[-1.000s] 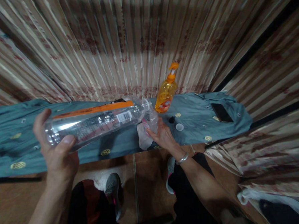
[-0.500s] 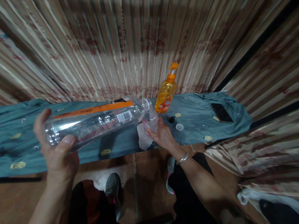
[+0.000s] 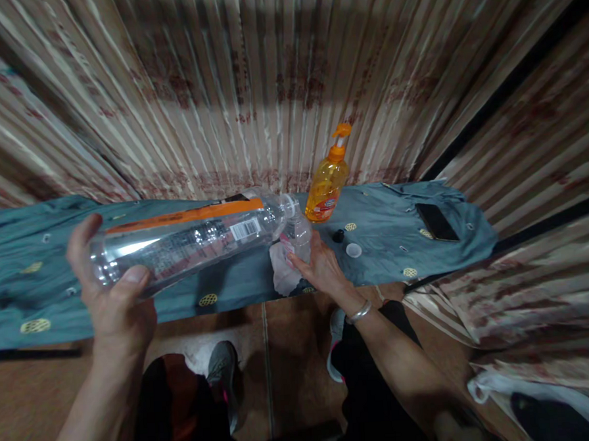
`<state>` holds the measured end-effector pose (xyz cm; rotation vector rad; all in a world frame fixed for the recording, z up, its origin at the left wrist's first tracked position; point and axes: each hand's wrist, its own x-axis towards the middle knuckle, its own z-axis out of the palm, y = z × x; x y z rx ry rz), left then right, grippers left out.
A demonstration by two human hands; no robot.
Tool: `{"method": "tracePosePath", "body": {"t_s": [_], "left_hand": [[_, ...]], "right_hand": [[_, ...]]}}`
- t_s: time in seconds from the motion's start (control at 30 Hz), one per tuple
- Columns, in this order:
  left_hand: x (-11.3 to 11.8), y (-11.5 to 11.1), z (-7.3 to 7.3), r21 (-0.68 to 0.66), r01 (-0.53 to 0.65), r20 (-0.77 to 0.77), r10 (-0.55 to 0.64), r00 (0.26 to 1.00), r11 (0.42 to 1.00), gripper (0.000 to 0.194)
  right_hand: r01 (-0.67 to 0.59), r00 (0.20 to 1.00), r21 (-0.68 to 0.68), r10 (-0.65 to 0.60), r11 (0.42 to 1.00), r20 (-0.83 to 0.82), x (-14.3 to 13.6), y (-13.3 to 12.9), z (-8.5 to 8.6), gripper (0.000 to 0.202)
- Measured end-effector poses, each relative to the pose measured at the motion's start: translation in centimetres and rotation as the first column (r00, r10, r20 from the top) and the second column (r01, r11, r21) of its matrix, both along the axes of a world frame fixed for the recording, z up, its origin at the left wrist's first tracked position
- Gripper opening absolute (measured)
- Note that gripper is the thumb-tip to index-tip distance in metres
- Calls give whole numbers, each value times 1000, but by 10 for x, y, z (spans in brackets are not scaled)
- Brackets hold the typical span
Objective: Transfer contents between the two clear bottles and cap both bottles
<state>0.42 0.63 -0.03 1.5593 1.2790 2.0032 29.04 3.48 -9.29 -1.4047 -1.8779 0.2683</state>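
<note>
My left hand (image 3: 118,292) grips the base of a large clear bottle (image 3: 191,242) with an orange-edged label, tilted nearly on its side. Its neck points right and meets the mouth of a small clear bottle (image 3: 301,233). Around that small bottle my right hand (image 3: 321,265) is closed, with a silver bangle at the wrist. A pale pink and white tissue-like piece (image 3: 283,270) lies against the small bottle, beside my right fingertips. Whether liquid passes between the bottles cannot be made out.
An orange pump bottle (image 3: 326,186) stands behind my right hand. On the blue-green cloth (image 3: 248,275) lie a black cap (image 3: 338,235), a white cap (image 3: 354,250) and a dark phone (image 3: 437,222). A pleated curtain (image 3: 267,84) hangs behind.
</note>
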Motion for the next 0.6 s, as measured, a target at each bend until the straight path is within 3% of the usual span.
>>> {"method": "tracePosePath", "body": {"t_s": [0.6], "left_hand": [[1,0,1,-2,45,117,-45,992,999,79]], "right_hand": [[-5,1000,2,5,1000,16,1,0,0,60]]}}
